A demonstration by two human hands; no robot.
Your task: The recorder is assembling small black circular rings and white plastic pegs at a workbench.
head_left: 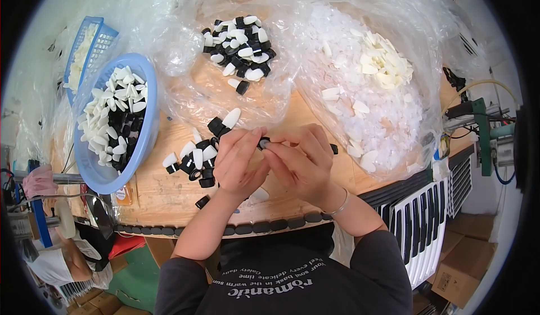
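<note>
Over the wooden table (pixel 163 194), my left hand (pixel 239 163) and my right hand (pixel 304 163) meet, fingertips pinched around a small black cap (pixel 263 142). Most of the cap is hidden by my fingers. Left of my hands lies a loose pile of black caps (pixel 188 163) with white oval tips, such as the white tip (pixel 231 117) at its top. One black cap (pixel 202 202) sits apart near my left wrist. Beside my right hand another dark cap (pixel 334 148) shows. Under my hands a white piece (pixel 260 194) lies partly covered.
At left stands a blue basin (pixel 148 140) of white and black pieces, with a blue basket (pixel 101 44) behind it. Farther back is a heap of capped pieces (pixel 239 48) on plastic. A clear bag (pixel 315 84) holds whitish pieces. Dark pieces (pixel 278 225) line the front edge.
</note>
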